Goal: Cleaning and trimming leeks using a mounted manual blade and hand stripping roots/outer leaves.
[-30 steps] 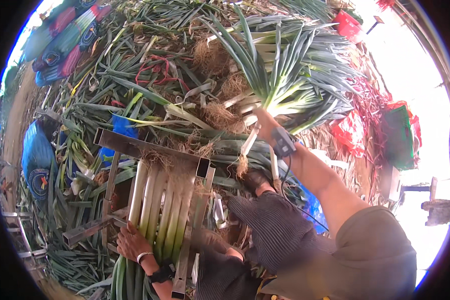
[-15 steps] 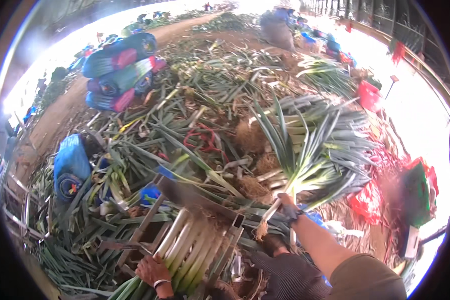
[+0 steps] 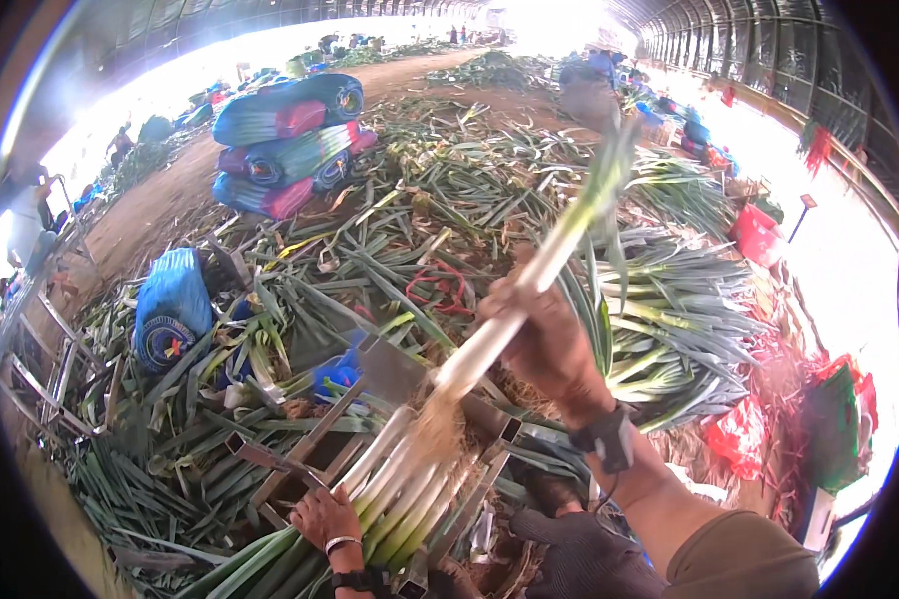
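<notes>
Raised in my right hand (image 3: 541, 337), a single leek (image 3: 471, 353) slants up to the right, its leaf end smeared by motion. Its brown root tuft (image 3: 438, 424) hangs just above the root ends of a row of leeks (image 3: 425, 529) lying side by side in a metal frame (image 3: 461, 514). My left hand (image 3: 328, 519) is closed on the left edge of that row, near where the white stalks turn green; its fingertips are partly hidden. On the right lies a heap of untied leeks (image 3: 669, 309), past my right wrist.
Loose leek leaves (image 3: 410, 190) cover much of the ground. Tied blue bundles (image 3: 285, 145) are stacked at the back left, another blue bundle (image 3: 173, 309) nearer. Red plastic bags (image 3: 737, 439) and a red bucket (image 3: 757, 236) stand right. A metal rack (image 3: 65, 369) is far left.
My right hand has lifted the leek off the heap and brought it left, over the frame. My left hand stays on the row of leeks. The view has tilted up slightly.
</notes>
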Tool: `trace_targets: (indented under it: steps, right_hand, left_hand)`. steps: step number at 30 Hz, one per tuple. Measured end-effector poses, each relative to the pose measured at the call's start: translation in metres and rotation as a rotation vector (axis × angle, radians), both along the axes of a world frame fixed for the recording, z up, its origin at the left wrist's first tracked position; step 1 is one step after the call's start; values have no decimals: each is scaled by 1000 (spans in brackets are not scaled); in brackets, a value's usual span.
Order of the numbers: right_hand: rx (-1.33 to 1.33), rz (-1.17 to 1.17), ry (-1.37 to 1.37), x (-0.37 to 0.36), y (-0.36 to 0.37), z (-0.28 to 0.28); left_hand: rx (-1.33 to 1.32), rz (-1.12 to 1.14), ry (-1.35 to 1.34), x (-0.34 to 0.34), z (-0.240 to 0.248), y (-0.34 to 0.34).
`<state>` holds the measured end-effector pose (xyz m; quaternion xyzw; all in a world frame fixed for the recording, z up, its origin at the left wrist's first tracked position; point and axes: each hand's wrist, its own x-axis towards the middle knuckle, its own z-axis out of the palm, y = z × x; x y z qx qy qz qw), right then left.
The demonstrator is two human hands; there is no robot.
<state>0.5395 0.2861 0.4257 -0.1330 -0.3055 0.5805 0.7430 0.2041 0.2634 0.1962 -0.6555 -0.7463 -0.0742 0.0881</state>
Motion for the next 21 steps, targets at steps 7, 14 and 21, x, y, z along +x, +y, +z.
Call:
trace_targets:
  steps: [7,14,21]
  right_hand:
    - [276,175,-624,-125,14,-2]
    - [577,-60,-1288,-193,49,-95]
    - [511,-23,-1897,-183,85,-228]
  left_hand:
    - [38,3,39,-15,-8,0]
    - [171,-84,89,-20,-8,-2]
    - [43,-40,40,-5,1,-1]
